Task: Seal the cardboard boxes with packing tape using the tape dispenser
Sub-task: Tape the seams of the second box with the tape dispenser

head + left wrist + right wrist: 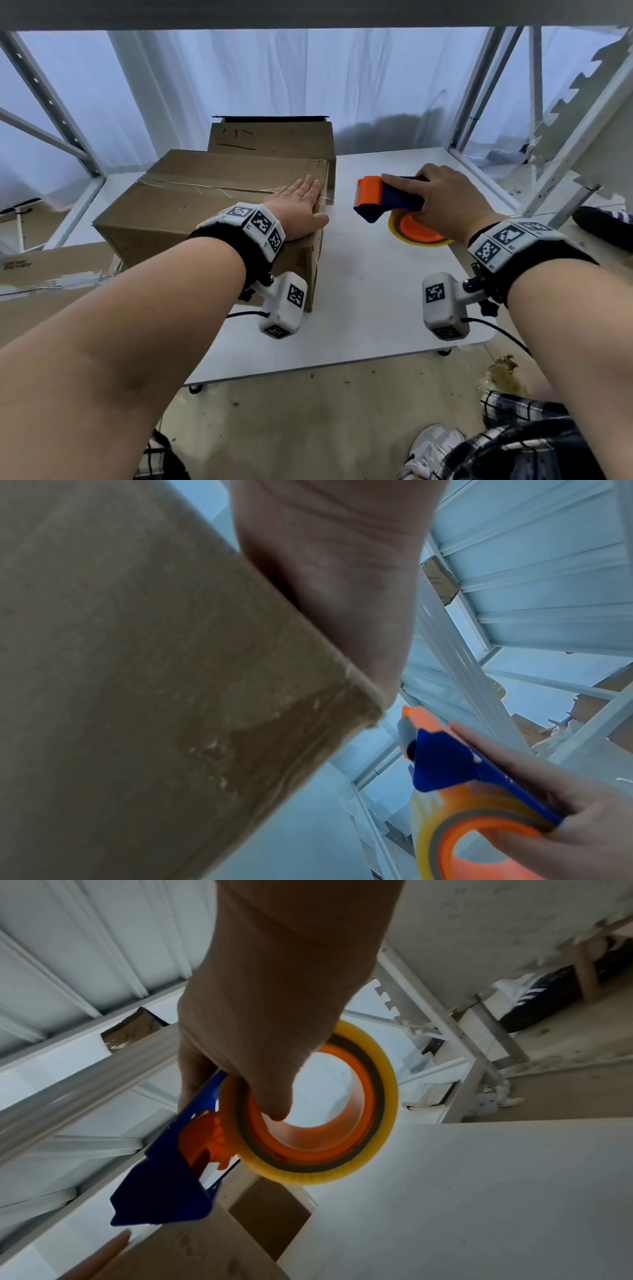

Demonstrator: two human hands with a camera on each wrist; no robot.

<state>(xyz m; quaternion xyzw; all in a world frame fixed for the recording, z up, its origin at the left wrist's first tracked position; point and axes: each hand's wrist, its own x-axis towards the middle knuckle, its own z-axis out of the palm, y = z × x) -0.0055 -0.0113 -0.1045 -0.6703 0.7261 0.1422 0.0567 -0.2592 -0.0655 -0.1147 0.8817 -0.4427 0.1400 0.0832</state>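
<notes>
Left hand [301,209] lying flat, fingers straight, on cardboard box [191,212]; right hand [445,202] gripping tape dispenser [387,198] just beside it

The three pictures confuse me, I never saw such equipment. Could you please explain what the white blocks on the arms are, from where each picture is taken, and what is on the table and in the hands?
There is no machine here, only a person wearing cameras. The big picture comes from a camera on the head. The white blocks under the wrists are two more cameras, and they give the other two pictures, looking along each hand.

On the white table stand two cardboard boxes: the near box, with tape along its top seam, and a far box behind it. The left hand lies flat on the near box. The right hand holds the tape dispenser, blue and orange with a yellowish roll, beside the box.
</notes>
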